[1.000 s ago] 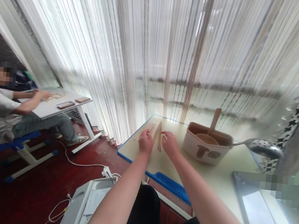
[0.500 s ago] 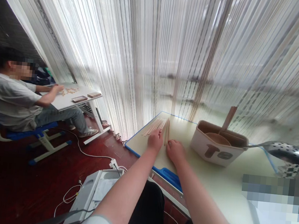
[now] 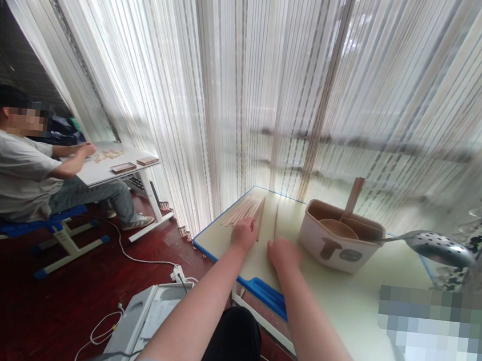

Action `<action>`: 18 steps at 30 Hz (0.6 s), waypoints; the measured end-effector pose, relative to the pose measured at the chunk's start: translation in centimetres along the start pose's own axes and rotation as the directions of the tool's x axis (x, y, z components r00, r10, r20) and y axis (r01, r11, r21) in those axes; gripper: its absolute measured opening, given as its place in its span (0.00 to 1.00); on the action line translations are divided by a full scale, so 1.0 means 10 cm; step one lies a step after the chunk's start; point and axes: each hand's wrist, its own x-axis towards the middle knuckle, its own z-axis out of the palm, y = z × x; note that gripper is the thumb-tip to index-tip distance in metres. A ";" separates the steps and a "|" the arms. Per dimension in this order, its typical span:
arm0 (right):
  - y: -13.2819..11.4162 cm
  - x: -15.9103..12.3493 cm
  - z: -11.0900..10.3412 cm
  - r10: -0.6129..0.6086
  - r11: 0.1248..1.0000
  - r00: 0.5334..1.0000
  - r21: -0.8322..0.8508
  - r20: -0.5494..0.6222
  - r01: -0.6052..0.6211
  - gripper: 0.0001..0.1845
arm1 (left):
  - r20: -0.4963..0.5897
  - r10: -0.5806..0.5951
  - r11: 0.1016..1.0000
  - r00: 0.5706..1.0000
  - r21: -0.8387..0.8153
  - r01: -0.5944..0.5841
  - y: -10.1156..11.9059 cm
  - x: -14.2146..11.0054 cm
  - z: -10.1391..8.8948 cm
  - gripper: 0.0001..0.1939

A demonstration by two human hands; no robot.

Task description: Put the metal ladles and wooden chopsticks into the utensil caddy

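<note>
A row of thin wooden sticks (image 3: pixel 244 209) lies on the pale table (image 3: pixel 341 294) near its far left corner. My left hand (image 3: pixel 244 235) rests knuckles up at the near end of the sticks, fingers curled onto one stick (image 3: pixel 260 220). My right hand (image 3: pixel 283 252) lies beside it, fingers bent down at the near end of a single stick (image 3: pixel 276 221) that lies apart from the rest. Both hands' fingertips are hidden from this angle.
A beige tub (image 3: pixel 338 239) with a wooden bowl and an upright flat stick stands right of my hands. A metal ladle (image 3: pixel 436 247) reaches in from the right. Another person (image 3: pixel 14 168) sits at a separate desk (image 3: pixel 113 164) at left. String curtains hang behind.
My right hand has drawn one stick away to the right of the row. My left hand stays at the near end of the sticks. The view shifted slightly.
</note>
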 end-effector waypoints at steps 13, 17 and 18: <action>0.14 -0.05 -0.43 -0.139 0.683 0.990 0.721 -0.034 0.121 0.16 | 0.035 -0.011 1.000 0.999 0.002 0.011 -0.04 0.04 0.01 0.22; 0.25 -0.07 -0.56 -0.193 0.404 0.977 0.915 0.092 -0.007 0.14 | 0.058 0.035 0.999 0.998 -0.022 -0.034 -0.03 0.02 0.00 0.25; 0.27 -0.06 -0.57 -0.236 0.328 0.964 0.944 0.125 -0.042 0.14 | 0.066 0.050 0.998 0.997 -0.035 -0.048 -0.02 0.03 -0.01 0.25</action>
